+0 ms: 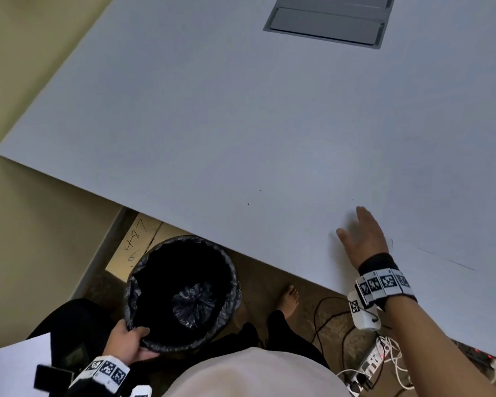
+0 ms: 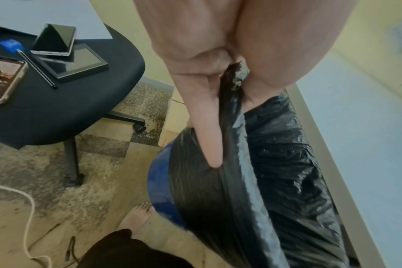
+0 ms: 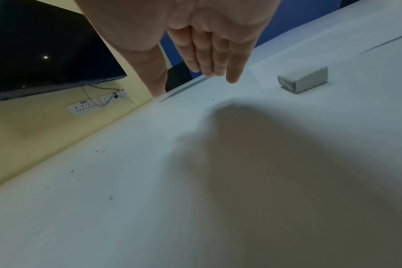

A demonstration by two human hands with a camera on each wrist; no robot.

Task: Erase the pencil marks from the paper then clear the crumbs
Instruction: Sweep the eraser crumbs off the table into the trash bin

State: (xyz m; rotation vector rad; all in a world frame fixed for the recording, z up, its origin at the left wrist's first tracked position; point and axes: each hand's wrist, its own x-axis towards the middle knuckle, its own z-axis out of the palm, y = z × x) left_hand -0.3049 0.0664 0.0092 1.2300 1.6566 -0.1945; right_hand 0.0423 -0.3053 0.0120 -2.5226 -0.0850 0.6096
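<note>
bins 1 point(image 1: 181, 293) — hands 2 point(image 1: 128, 340) point(image 1: 361, 239) — phones 2 point(image 2: 54, 39) point(image 2: 2, 79) — erasers 1 point(image 3: 303, 80)

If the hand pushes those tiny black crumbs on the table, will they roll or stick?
The crumbs look like thin, tiny slivers, so they would probably slide or tumble lightly ahead of the flat right hand. Being so small, a few may slip under the fingers or cling to the table.

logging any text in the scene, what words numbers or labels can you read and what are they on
"487" and under it "6", handwritten, on the cardboard box below the table edge; the first digit is unclear.
Square coded markers, no words, on the wristbands.
Phone screen on the chair: too blurred to read.
Blue card beside the phones: too blurred to read.
</note>
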